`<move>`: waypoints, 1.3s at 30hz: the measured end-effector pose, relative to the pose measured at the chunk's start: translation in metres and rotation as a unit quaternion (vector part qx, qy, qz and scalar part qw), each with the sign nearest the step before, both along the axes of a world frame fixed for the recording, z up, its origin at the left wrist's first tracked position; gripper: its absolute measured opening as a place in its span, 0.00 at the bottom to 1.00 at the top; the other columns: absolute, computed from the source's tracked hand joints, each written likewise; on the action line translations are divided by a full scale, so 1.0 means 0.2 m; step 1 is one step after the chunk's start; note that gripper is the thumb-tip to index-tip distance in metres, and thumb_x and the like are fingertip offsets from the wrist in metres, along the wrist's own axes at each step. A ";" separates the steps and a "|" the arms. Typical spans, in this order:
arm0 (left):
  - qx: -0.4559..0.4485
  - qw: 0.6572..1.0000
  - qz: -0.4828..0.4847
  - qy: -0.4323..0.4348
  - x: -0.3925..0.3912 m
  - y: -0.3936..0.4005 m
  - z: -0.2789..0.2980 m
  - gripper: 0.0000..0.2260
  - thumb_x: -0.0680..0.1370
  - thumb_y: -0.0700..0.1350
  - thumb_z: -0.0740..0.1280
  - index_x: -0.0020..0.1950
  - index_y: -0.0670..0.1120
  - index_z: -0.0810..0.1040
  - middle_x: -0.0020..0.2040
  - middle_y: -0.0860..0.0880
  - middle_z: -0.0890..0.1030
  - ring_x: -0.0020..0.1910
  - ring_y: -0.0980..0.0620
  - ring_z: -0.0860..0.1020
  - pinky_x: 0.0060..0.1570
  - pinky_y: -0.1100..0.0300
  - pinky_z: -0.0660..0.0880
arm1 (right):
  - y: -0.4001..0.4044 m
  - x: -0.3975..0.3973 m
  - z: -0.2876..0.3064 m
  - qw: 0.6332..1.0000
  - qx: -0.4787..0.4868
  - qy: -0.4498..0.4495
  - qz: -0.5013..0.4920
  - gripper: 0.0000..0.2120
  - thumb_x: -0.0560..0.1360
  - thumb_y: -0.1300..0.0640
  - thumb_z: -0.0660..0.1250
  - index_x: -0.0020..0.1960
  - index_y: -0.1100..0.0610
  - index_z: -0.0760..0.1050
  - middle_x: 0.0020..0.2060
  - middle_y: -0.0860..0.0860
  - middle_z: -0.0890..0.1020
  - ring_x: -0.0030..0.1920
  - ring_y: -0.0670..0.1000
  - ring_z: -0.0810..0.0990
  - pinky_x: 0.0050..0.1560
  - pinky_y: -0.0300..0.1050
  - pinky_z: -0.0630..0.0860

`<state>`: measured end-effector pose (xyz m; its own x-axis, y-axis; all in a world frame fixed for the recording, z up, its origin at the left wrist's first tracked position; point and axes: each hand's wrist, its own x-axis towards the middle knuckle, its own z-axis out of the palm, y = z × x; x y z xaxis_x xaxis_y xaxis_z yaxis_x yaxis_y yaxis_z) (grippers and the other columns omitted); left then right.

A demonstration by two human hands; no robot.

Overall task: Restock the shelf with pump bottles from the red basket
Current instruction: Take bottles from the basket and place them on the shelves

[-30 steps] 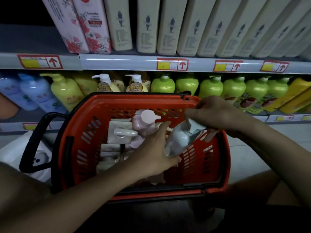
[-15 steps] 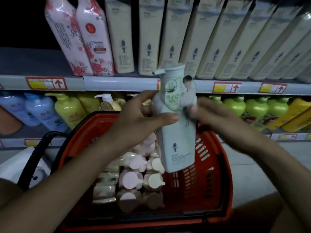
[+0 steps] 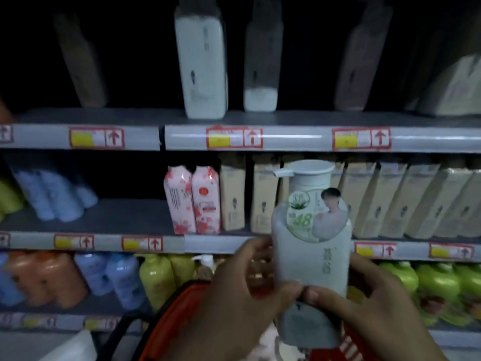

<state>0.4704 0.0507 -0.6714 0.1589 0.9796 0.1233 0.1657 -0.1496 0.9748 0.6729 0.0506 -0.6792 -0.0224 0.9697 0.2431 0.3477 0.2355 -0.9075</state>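
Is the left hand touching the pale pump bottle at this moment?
Touching. The head view shows the left hand with its thumb pressed across the front of the pale pump bottle.

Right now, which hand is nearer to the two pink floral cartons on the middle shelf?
Left. The left hand grips the pump bottle on the side toward the pink floral cartons, just below and right of them. The right hand grips the bottle's far side, farther right.
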 end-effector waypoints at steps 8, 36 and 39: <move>0.222 0.971 0.044 0.076 0.03 0.20 0.53 0.24 0.75 0.49 0.70 0.60 0.77 0.71 0.57 0.69 0.80 0.58 0.69 0.78 0.57 0.68 0.76 | 0.22 -0.09 0.45 0.989 0.133 0.063 -0.020 0.38 0.45 0.27 0.78 0.48 0.50 0.86 0.41 0.40 0.88 0.43 0.38 0.86 0.40 0.28 0.78; 0.223 0.933 0.243 0.147 0.02 1.11 0.87 0.23 0.79 0.46 0.69 0.69 0.66 0.67 0.61 0.55 0.79 0.54 0.52 0.81 0.57 0.52 0.79 | 1.24 -0.25 0.87 0.982 0.151 -0.033 -0.108 0.21 0.63 0.49 0.83 0.46 0.55 0.76 0.41 0.46 0.84 0.41 0.43 0.83 0.34 0.36 0.74; 0.224 0.931 0.253 0.139 0.01 1.14 0.84 0.23 0.79 0.45 0.69 0.67 0.67 0.68 0.60 0.54 0.79 0.53 0.52 0.81 0.57 0.52 0.79 | 1.25 -0.30 0.86 0.978 0.165 -0.045 -0.123 0.21 0.64 0.50 0.83 0.44 0.55 0.73 0.41 0.49 0.83 0.41 0.47 0.82 0.37 0.44 0.78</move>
